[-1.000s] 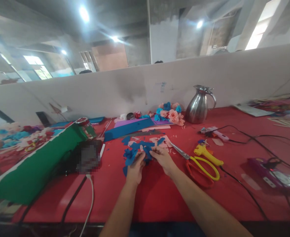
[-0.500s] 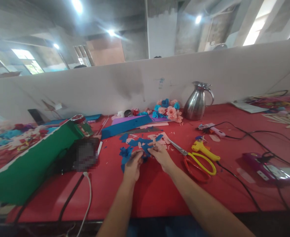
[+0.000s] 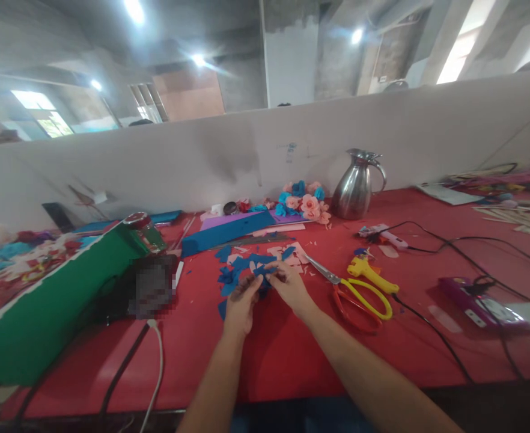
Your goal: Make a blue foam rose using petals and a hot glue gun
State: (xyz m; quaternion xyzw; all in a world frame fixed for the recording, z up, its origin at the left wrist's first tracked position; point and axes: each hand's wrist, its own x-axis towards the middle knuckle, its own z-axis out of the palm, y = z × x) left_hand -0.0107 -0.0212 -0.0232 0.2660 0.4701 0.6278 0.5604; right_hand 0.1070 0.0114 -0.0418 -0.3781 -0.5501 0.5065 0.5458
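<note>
My left hand point(image 3: 242, 300) and my right hand point(image 3: 291, 290) meet above the red table, fingertips pinched on a small blue crepe paper piece point(image 3: 262, 273). Part of that piece hides behind my fingers. Around and behind my hands lie loose blue paper cuttings point(image 3: 231, 275) and pale pink scraps point(image 3: 297, 255). To the right of my right hand rest scissors point(image 3: 336, 278) with one yellow and one red handle loop, blades pointing to the scraps. Just past them lies a yellow glue gun point(image 3: 373, 274) on a black cord.
A steel jug point(image 3: 354, 189) stands by the white partition point(image 3: 179, 162), beside pink and blue paper flowers point(image 3: 310, 205). A blue paper strip point(image 3: 229, 233) lies in front. Left are a green board point(image 3: 62, 307) and lidded jar point(image 3: 145, 231); right, a purple device point(image 3: 463, 304) and cords.
The view has shifted slightly, so the table things sit a little further left. My fingers have moved a little on the blue paper and still pinch it.
</note>
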